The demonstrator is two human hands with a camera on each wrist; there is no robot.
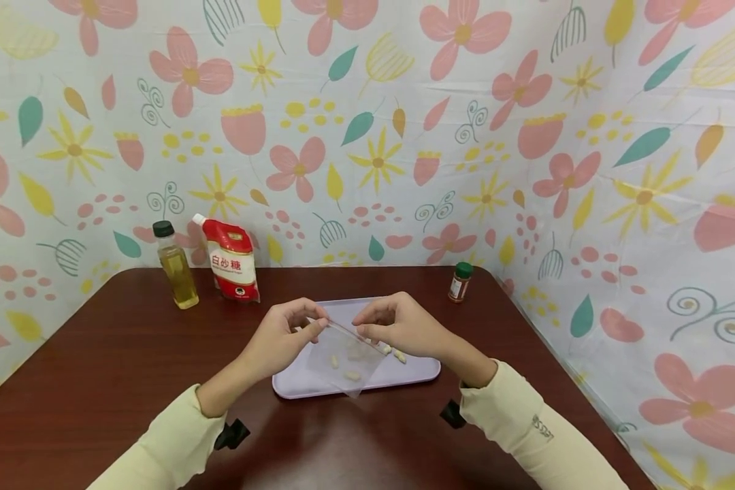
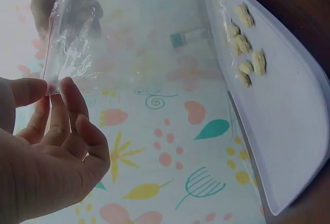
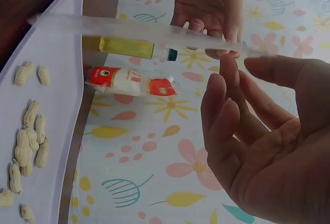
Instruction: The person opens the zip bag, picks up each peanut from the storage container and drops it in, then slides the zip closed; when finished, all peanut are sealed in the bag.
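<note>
Between my two hands hangs a clear zip bag [image 1: 350,373], held by its top edge above a pale purple tray [image 1: 294,389]. With thumb and fingertip my left hand [image 1: 288,338] pinches one top corner. The right hand [image 1: 402,325] pinches the same edge toward its other end. Through the film no contents can be told apart from what lies behind it. Several peanuts in their shells [image 3: 26,149] lie on the tray; some show beside the bag [image 2: 129,38], others through it.
At the back left stand an oil bottle [image 1: 177,269] with a dark cap and a red and white sugar pouch [image 1: 231,262]. A small green-capped spice jar [image 1: 459,282] is at the back right. The brown table [image 1: 128,354] meets a flowered cloth [image 1: 367,136] behind.
</note>
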